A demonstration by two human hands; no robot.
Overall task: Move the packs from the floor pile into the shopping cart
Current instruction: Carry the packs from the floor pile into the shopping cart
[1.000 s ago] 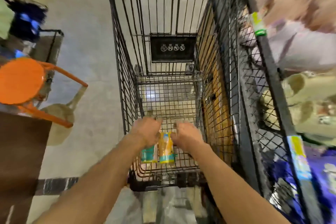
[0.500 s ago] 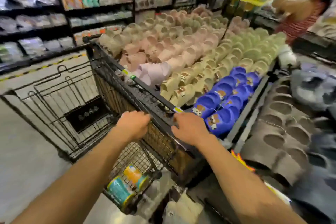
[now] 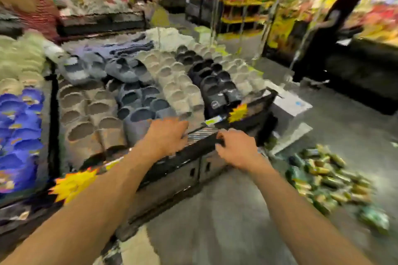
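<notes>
No text, brand or number can be read; the whole picture is smeared by motion. There are signs, but all are illegible: two yellow starburst tags on the black front edge of the slipper display, a small white and yellow label on the same edge, a round pale logo on a black slipper, and a white sheet with a blue mark beside the display. The packs on the floor show green and yellow printing, too blurred to read.
</notes>
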